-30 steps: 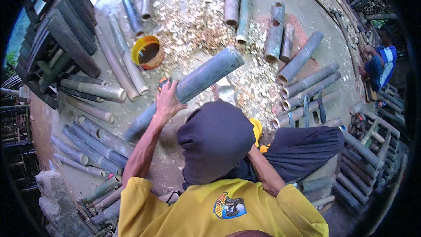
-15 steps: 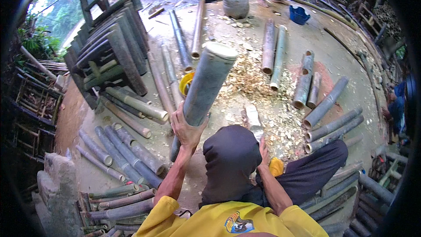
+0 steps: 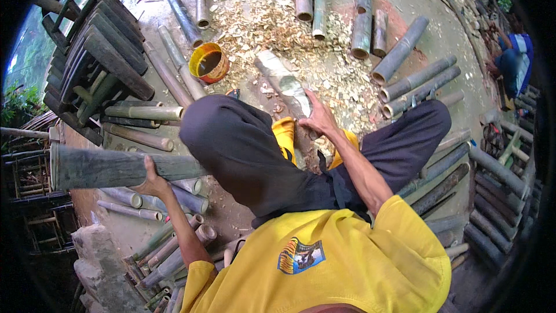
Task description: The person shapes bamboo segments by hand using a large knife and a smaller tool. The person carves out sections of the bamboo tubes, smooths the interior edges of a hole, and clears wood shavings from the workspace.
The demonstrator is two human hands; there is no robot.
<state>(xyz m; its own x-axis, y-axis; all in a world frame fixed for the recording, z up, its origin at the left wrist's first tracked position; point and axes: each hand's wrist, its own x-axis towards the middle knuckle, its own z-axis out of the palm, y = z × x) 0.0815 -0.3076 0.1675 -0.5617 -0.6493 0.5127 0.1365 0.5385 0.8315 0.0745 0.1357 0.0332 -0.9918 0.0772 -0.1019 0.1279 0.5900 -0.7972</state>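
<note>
My left hand [image 3: 152,178] grips a thick grey-green bamboo tube [image 3: 98,168]. The tube lies nearly level, its wide end far left and its other end behind my raised left knee. Between my legs, my right hand [image 3: 320,117] is at the near end of a pale, chopped wooden block [image 3: 284,81]. Its fingers curl there around something dark that I cannot make out. A yellow bucket [image 3: 209,62] with brownish contents stands beyond my left knee. Yellow footwear [image 3: 284,137] shows beside the block.
Wood chips [image 3: 249,29] cover the ground ahead. Several bamboo tubes lie at the right [image 3: 401,49] and left [image 3: 174,72]. A stack of dark planks [image 3: 113,40] stands at far left, above a rough stone block [image 3: 104,261]. Another person in blue [image 3: 518,61] sits at far right.
The bamboo tube in my left hand has swung from upright in front of me down to the left, now nearly level. My view has turned, and my right hand shows more fully at the block.
</note>
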